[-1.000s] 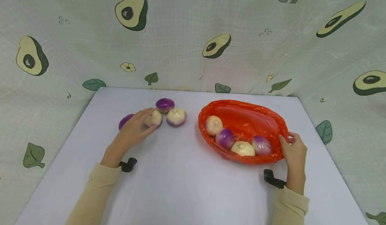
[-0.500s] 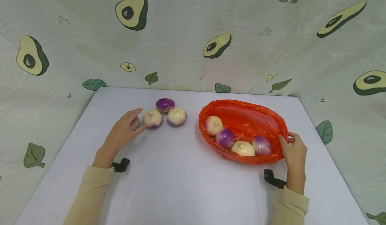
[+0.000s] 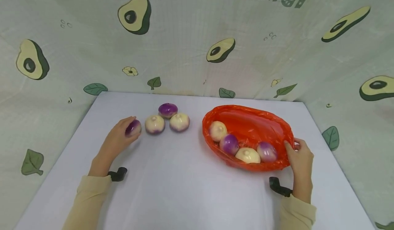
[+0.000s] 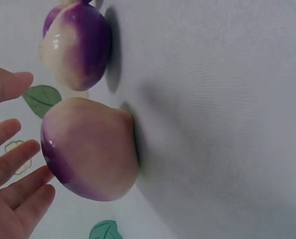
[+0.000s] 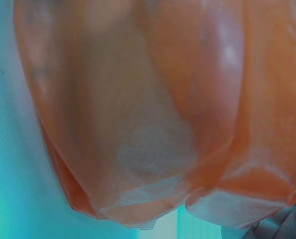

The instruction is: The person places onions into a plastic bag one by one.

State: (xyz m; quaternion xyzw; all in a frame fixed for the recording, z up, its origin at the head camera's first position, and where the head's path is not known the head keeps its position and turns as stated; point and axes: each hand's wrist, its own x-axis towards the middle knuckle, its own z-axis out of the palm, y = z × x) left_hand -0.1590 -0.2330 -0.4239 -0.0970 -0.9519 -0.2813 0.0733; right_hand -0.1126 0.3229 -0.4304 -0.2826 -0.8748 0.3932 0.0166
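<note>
At the left of the table my left hand (image 3: 117, 138) curves beside a purple-and-white onion (image 3: 133, 128), which partly shows past the fingers in the head view. From the left wrist, the fingers (image 4: 16, 164) are spread and loose, with their tips right at the purple side of that onion (image 4: 90, 152). To its right sit two pale onions (image 3: 155, 124) and a purple one (image 3: 168, 110). My right hand (image 3: 301, 161) pinches the right rim of an open red plastic bag (image 3: 246, 111). Inside lie several onions (image 3: 247, 155), white and purple.
Everything stands on a white table (image 3: 191, 192). Behind and beside it hangs a pale cloth (image 3: 184, 28) printed with avocados and leaves. A black camera mount is on each wrist. The bag's orange-looking side (image 5: 138, 114) fills the right wrist view.
My left hand has drawn back leftward from the pale onion to the purple-and-white onion at the far left. My right hand and the bag have stayed in place.
</note>
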